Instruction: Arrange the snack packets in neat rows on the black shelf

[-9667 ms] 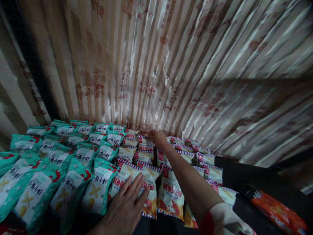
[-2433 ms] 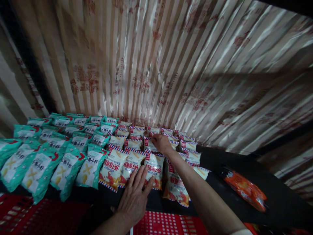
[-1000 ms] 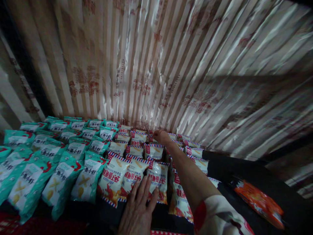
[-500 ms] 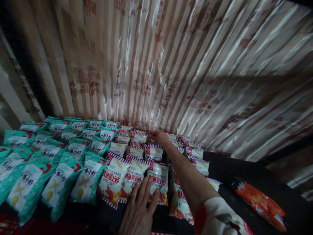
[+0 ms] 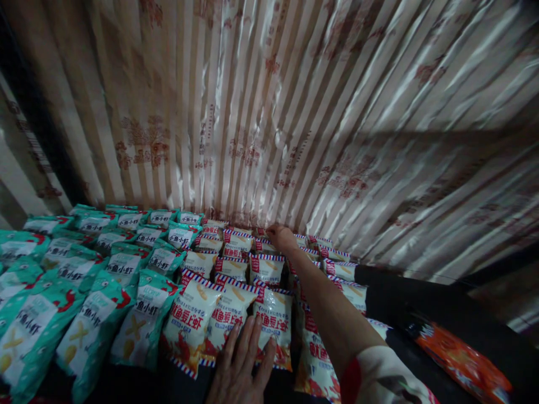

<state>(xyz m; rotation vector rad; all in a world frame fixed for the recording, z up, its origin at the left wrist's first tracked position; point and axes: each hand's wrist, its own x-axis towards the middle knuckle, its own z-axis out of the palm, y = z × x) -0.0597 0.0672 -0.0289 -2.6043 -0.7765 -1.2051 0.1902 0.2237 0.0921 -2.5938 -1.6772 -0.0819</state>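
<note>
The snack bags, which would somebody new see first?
Probably the bright turquoise bags, crowded on the left. Next come the white bags in the middle, with the left hand at their front and the right hand towards the back. The orange packet lies apart on the right.

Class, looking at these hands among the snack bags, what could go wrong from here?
1. The right hand is at the rear rows of white plastic snack bags with blue-and-red striped edges, so the bare forearm above nearer ones might tip some.
2. The left hand has its fingers spread against front bags; pressing could perhaps crush them.
</note>
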